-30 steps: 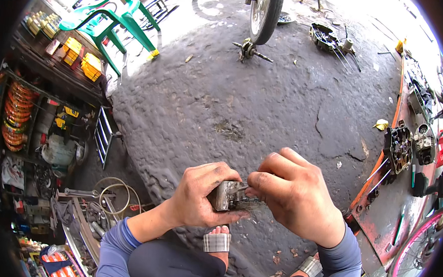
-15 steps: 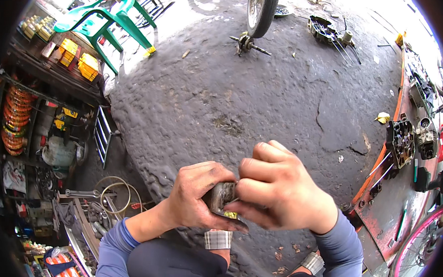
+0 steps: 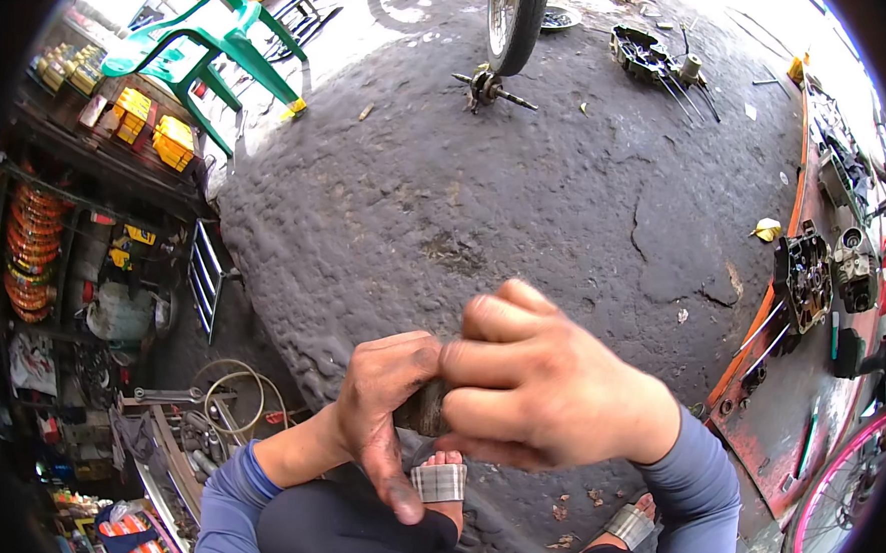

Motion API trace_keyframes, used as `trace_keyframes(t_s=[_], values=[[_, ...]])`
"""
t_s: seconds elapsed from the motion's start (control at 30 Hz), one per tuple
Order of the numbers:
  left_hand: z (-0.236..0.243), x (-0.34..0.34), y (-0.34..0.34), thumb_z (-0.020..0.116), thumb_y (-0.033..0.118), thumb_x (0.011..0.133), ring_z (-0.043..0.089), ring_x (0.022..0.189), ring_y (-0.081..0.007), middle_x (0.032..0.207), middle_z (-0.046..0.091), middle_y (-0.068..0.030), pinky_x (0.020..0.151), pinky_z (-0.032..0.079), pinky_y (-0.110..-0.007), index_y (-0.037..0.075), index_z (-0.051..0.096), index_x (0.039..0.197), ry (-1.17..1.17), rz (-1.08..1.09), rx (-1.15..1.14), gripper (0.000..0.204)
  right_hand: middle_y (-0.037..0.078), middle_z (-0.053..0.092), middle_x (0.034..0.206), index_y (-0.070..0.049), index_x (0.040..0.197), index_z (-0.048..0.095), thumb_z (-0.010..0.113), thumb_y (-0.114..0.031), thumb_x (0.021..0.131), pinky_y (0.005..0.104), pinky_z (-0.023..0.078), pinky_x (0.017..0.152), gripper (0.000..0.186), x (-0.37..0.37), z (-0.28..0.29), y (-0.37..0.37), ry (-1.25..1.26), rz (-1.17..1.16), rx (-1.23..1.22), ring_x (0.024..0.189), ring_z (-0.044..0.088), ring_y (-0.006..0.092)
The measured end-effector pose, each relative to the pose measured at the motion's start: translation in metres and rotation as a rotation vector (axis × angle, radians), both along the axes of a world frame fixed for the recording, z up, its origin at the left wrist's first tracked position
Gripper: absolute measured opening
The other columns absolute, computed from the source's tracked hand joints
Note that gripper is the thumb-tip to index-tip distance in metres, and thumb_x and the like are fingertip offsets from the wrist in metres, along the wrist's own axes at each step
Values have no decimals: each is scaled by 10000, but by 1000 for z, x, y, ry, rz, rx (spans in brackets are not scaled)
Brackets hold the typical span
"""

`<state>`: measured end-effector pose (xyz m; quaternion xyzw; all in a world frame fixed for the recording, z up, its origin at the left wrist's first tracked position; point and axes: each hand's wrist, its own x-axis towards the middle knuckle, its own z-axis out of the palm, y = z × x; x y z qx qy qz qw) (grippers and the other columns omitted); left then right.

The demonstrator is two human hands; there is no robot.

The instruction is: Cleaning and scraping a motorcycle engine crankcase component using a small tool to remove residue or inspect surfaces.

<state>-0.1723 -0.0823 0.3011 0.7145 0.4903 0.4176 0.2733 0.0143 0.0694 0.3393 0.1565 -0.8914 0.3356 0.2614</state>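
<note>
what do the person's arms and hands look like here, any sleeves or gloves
Both hands are bare, no gloves. The left hand is smeared with dark grease, heaviest on the thumb. The right hand looks cleaner. Both forearms wear grey-blue long sleeves, the left one pushed up toward the elbow.

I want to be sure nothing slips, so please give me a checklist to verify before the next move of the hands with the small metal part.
1. Left hand grips the metal part: ok.
2. Right hand closed over the part from the other side: ok.
3. Part visible enough to judge its condition: not ok, mostly covered by fingers.
4. Left hand clean for a firm grip: not ok, dark grime on the thumb and fingers.
5. Ground below free of loose pieces: cannot tell, hidden by the hands.
</note>
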Motion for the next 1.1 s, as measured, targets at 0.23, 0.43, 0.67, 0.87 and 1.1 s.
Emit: trace_keyframes(t_s=[0.23, 0.43, 0.67, 0.87, 1.1], values=[[-7, 4, -4, 559, 1084, 538, 625, 702, -276, 824, 625, -127, 627, 507, -371, -68, 657, 1005, -137, 97, -36, 1247, 16, 548, 874, -143, 816, 581, 733, -257, 779, 410, 406, 787, 194, 4, 2, 5, 40, -37, 40, 911, 536, 250], [-16, 0, -5, 541, 1089, 553, 642, 706, -252, 819, 634, -106, 635, 518, -351, -47, 655, 1004, -120, 43, -7, 1228, 14, 556, 875, -136, 821, 598, 657, -256, 789, 389, 420, 779, 138, -1, -1, -4, 103, -35, 48, 896, 548, 230], [-7, 1, -8, 474, 1093, 607, 671, 744, -259, 899, 689, -129, 660, 530, -357, -66, 670, 1042, -112, 117, -1, 1253, 13, 526, 857, -139, 805, 569, 661, -252, 770, 380, 411, 772, 150, 8, 1, -4, 91, -149, 109, 887, 535, 220], [2, 5, -17, 160, 1040, 776, 659, 776, -213, 869, 660, -140, 725, 520, -319, -88, 625, 1048, -17, 368, -115, 1250, 21, 466, 757, -129, 776, 548, 804, -236, 778, 385, 390, 628, 278, 49, 3, -13, -73, -626, 72, 725, 510, 230], [14, 13, -16, 133, 930, 906, 652, 867, -193, 957, 676, -150, 785, 509, -308, -113, 619, 1087, 1, 456, -165, 1165, 33, 569, 831, -122, 821, 599, 667, -185, 774, 386, 438, 705, 104, 22, -3, -44, -208, -696, 166, 838, 583, 228]])
